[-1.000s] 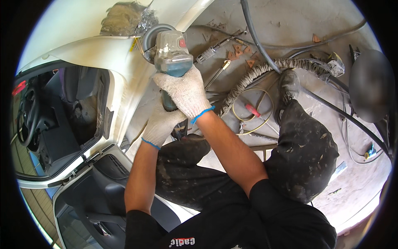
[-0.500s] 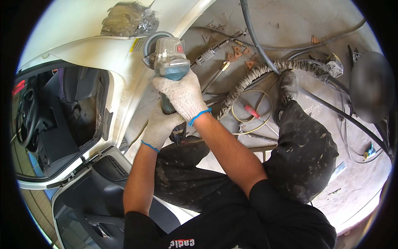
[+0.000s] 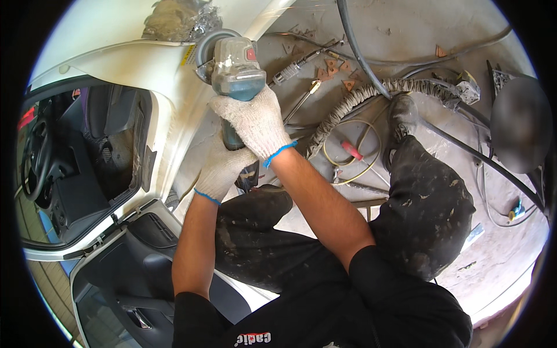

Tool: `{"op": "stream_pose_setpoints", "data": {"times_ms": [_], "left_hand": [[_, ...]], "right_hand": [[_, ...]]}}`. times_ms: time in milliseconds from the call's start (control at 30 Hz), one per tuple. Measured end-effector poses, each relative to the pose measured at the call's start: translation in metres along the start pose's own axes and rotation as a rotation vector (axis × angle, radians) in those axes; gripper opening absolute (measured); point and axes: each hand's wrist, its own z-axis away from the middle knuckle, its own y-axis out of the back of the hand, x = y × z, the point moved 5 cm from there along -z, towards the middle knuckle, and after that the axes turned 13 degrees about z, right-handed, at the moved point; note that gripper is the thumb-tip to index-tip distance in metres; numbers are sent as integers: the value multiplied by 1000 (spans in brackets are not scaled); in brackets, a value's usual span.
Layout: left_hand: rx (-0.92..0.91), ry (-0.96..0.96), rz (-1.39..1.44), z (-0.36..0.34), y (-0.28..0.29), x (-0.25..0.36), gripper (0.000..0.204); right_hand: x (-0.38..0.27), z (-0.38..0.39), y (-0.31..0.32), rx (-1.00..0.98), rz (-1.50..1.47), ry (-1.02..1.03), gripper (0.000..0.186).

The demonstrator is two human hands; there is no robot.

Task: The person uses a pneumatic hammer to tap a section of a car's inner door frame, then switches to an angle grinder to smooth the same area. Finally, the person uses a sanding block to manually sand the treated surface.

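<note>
My right hand [image 3: 249, 122], in a white knit glove with blue cuff, grips a grey-and-teal angle grinder [image 3: 238, 66] just below its head. My left hand [image 3: 217, 171], gloved alike, holds the grinder's handle lower down, fingers partly hidden. The grinder's disc guard [image 3: 206, 49] is at the edge of the white car panel [image 3: 116, 61], beside a rough sanded patch [image 3: 177, 20]; whether the disc touches it I cannot tell. Thin bright streaks, like sparks, show faintly above and right of the grinder.
An open door [image 3: 133, 272] and the cabin [image 3: 87, 156] lie left. On the concrete floor [image 3: 400, 29] are hoses [image 3: 360, 52], a sleeved cable bundle [image 3: 360, 95], red-handled screwdriver [image 3: 351, 151], several triangular plates [image 3: 328, 69] and my boot [image 3: 400, 119]. A black blurred object [image 3: 519, 124] stands right.
The grinder and both my hands have shifted slightly up and left. Faint bright streaks now show above the tool. The grip looks the same.
</note>
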Motion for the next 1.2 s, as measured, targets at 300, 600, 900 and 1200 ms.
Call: {"op": "stream_pose_setpoints", "data": {"times_ms": [300,600,900,1200], "left_hand": [[64,-37,18,8,-1,4,71],[-10,15,-14,6,-7,5,65],[24,-39,-139,-2,-6,10,75],[43,-26,-23,3,2,4,77]], "right_hand": [[3,1,-6,59,-11,74,46],[10,-3,-1,-5,43,3,41],[3,-4,6,28,6,-11,39],[3,2,-9,67,-80,67,51]]}}
